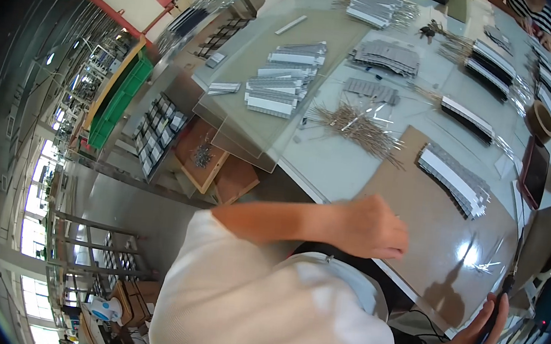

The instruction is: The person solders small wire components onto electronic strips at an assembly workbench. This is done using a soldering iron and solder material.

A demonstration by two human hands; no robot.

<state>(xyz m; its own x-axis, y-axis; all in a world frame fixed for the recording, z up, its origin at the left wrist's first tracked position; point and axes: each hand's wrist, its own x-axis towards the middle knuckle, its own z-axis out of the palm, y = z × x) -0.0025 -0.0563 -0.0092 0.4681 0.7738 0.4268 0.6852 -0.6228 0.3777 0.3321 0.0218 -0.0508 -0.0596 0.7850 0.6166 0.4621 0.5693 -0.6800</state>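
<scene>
My left hand (377,228) hangs over the near edge of the brown board (396,174), its fingers curled closed; whatever they may hold is hidden. At the lower right, my right hand (484,328) grips the dark handle of a slim tool that looks like a soldering iron (509,284), its thin shaft pointing up and away. On the board lies a row of grey and white strip-shaped parts (452,180), beyond my left hand. A few thin wire leads (486,261) lie near a bright reflection, left of the iron.
A pile of thin wire leads (357,128) lies beyond the board. Stacks of grey-white strips (285,79) cover the table's far left. A phone (534,172) and tape rolls (540,120) stand at the right. Across the table sits another person (537,18). Green bin (122,99) at left.
</scene>
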